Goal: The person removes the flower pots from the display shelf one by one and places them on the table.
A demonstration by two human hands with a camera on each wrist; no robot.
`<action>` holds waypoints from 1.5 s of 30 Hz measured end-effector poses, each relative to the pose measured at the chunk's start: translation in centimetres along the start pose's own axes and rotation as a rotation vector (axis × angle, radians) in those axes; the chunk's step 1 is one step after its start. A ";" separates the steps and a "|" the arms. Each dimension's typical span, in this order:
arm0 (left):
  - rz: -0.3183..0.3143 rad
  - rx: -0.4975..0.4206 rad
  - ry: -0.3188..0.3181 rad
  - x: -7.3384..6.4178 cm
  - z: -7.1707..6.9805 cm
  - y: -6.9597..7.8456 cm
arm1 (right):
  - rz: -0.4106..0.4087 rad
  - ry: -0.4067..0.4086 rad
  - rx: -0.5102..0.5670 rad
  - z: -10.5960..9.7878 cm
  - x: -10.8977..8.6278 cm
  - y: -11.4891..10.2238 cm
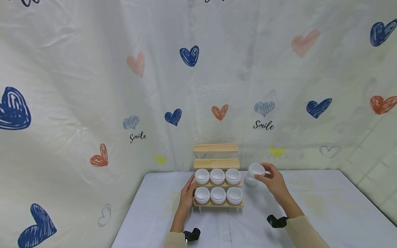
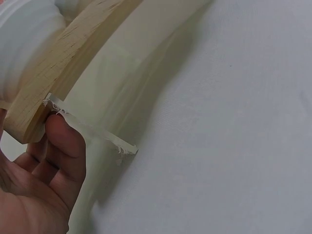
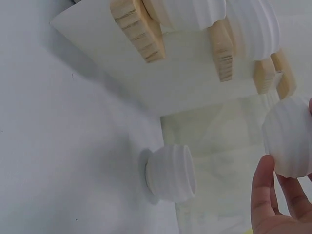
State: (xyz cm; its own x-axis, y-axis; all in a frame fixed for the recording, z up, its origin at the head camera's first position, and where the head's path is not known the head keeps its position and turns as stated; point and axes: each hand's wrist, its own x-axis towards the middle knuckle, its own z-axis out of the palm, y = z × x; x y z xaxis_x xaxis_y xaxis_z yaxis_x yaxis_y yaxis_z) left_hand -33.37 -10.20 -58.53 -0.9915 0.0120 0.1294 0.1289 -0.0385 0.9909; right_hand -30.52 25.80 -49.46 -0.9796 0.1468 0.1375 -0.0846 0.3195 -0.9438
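The left hand [image 1: 187, 193] grips the rack's [image 1: 215, 148] left edge; the right hand [image 1: 274, 179] pinches the raised cup [image 1: 256, 169] over the tabletop [image 1: 310, 196], near its back edge. Carried too low, it could topple the standing cup [image 3: 170, 173]; a left-hand tug could tip the shelved cups [image 1: 218, 195].

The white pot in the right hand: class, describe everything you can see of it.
The pot is round and white, with ribbed sides and a wide open top, perhaps ceramic or plastic. It is roughly upright, right of the wooden stand and above the table, touching neither. The right hand's grip holds it by its side.
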 end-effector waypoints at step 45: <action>-0.041 0.013 -0.014 0.0 -0.2 0.4 | 0.044 0.004 -0.005 -1.6 0.0 3.4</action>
State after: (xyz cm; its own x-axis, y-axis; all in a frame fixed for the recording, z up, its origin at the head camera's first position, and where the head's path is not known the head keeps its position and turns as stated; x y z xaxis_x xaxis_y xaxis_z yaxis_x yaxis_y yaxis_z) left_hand -33.31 -10.46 -58.16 -0.9956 0.0271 0.0895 0.0889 -0.0245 0.9957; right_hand -30.49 28.36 -52.23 -0.9816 0.1649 0.0967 -0.0401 0.3171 -0.9476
